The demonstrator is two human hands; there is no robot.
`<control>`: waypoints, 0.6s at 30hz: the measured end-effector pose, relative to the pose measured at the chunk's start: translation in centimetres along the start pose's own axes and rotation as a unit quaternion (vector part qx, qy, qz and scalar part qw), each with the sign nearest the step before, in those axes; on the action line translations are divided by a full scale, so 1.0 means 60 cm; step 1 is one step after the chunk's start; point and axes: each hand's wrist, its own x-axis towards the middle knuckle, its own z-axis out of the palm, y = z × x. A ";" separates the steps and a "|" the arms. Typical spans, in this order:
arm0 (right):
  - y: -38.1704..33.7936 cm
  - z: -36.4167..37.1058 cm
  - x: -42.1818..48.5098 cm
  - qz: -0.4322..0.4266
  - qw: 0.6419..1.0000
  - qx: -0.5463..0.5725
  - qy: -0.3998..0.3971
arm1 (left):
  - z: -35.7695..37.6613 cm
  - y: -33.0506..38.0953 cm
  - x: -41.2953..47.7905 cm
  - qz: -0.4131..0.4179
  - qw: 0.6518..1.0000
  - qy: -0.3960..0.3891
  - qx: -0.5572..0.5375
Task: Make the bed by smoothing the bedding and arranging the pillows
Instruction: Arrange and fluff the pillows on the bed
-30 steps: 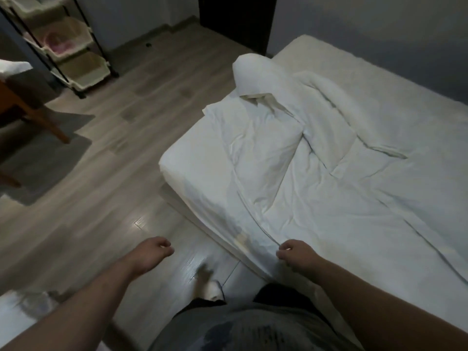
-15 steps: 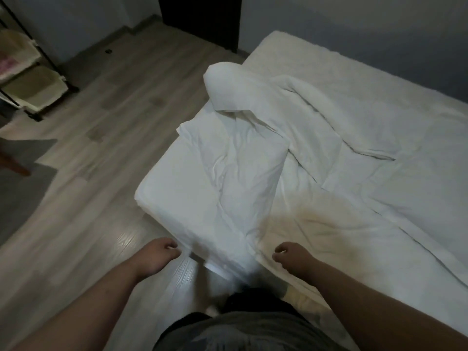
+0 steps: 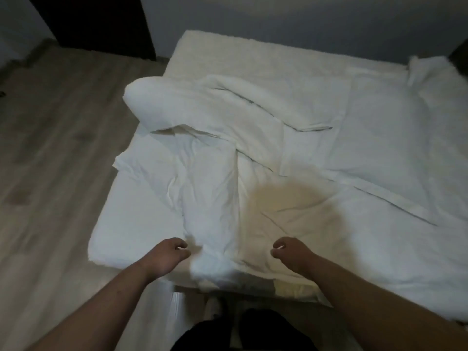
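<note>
Pale wood-look plank floor fills the left side; a plain grey-blue wall runs across the top; a dark opening (door or panel, unclear) stands at upper left; the light is dim.

Head camera looks forward and down over the bed.

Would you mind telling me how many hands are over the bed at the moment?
2. The left hand is at the duvet's near edge, by the bed's left side; the right hand is just below the yellowish stain.
</note>
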 end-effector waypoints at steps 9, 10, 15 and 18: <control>0.128 -0.144 0.037 0.042 0.989 0.105 0.097 | 0.068 0.244 0.144 0.089 0.994 -0.048 0.027; 0.146 -0.164 0.054 0.043 0.987 0.111 0.107 | 0.085 0.280 0.168 0.096 0.994 -0.050 0.021; 0.244 -0.268 0.175 0.049 0.975 0.159 0.147 | 0.199 0.443 0.306 0.125 0.990 -0.064 0.002; 0.316 -0.339 0.259 0.046 0.963 0.189 0.186 | 0.276 0.530 0.392 0.138 0.987 -0.076 -0.017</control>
